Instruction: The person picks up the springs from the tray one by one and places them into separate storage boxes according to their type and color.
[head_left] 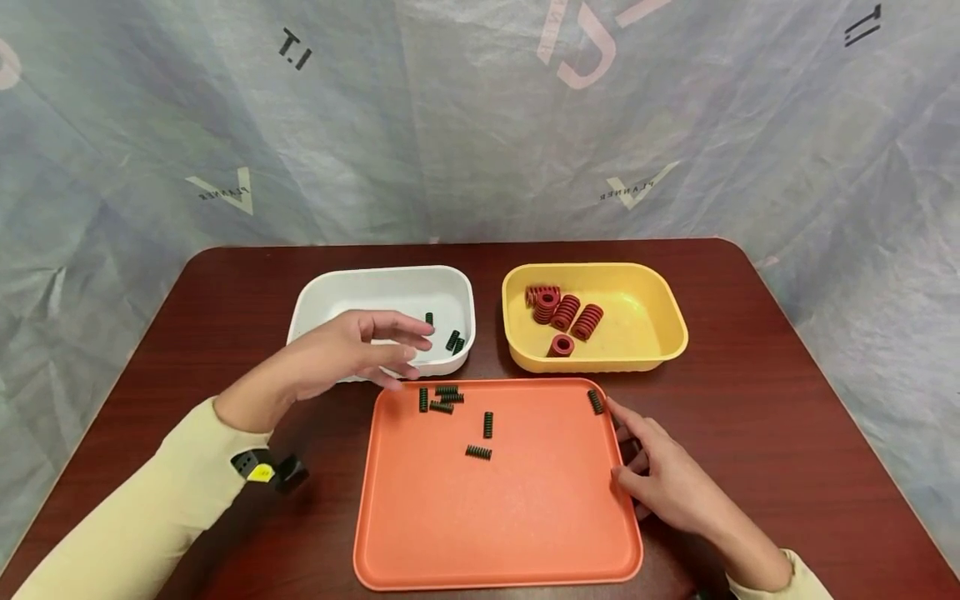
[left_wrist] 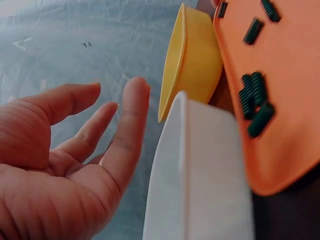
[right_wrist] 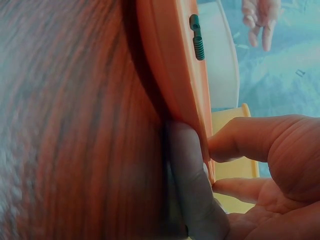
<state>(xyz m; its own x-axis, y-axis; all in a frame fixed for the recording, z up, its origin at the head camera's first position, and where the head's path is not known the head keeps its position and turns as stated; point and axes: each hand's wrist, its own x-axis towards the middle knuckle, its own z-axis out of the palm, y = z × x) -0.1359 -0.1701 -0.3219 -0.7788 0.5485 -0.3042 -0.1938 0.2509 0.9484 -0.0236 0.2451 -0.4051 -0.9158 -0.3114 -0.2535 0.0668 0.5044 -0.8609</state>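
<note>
Right hand (head_left: 667,479) grips tray (head_left: 525,525) edge, presumably steadying it; left hand (head_left: 348,350), loose-fingered, empty, at white bin (head_left: 375,287).

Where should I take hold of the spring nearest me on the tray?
Pinch the spring by its left half, probably best from above, across its near and far sides. It lies roughly left to right on the tray; another spring ends just beyond its right half, leaving less finger room there.
</note>
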